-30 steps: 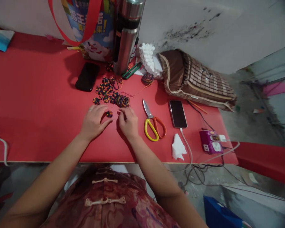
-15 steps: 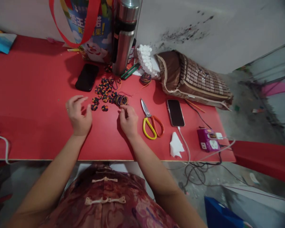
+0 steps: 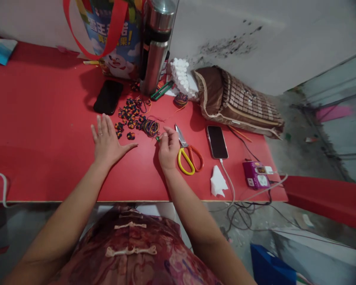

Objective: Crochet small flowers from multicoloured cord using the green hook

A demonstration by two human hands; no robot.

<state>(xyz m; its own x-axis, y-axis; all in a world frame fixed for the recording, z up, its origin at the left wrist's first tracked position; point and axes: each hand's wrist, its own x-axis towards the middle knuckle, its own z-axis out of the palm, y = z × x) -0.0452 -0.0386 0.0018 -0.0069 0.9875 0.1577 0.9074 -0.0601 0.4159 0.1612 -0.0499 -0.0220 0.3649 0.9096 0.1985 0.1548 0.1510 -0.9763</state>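
Observation:
My left hand (image 3: 106,143) lies open with fingers spread on the red table, just left of a cluster of small dark knotted pieces (image 3: 132,110) with orange and yellow in them. A single knotted piece (image 3: 131,135) sits a little apart, near my left thumb. My right hand (image 3: 168,148) is closed in a pinch on the end of a multicoloured cord, where a small green bit shows at the fingertips. The cord's coiled bundle (image 3: 150,127) lies beside those fingers. Right of this hand are scissors (image 3: 186,152) with one yellow and one orange handle, blades apart.
A black phone (image 3: 108,97) lies behind my left hand. At the back stand a gift bag (image 3: 118,47) and a steel flask (image 3: 156,47); a green cutter (image 3: 161,90) and a second cord coil (image 3: 180,99) are near. Rightward lie a charging phone (image 3: 217,141), tissue (image 3: 218,181) and purple box (image 3: 256,174).
My left hand has flattened and spread its fingers, shifting right. My right hand has moved slightly right, away from the cord bundle, with the cord end at its fingertips.

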